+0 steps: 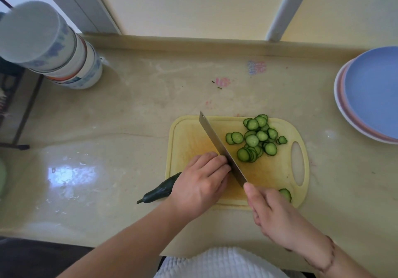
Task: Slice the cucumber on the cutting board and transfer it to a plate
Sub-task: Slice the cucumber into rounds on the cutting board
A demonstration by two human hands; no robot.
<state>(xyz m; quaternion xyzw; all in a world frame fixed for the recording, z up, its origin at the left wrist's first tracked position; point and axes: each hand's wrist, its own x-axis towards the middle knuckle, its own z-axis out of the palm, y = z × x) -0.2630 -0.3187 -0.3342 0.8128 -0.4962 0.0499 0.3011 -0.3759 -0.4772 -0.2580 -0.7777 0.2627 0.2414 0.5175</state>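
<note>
My left hand (199,183) gripped the cucumber (160,189) with fingers curled clear while my right hand (272,209) clasped the knife (219,146) on the cutting board (187,131).

Left hand (201,183) curled knuckles-forward, pressing down, right hand (271,209) in closed grip

Knife (219,146) against cucumber (159,189); slices (256,137) beside
</note>
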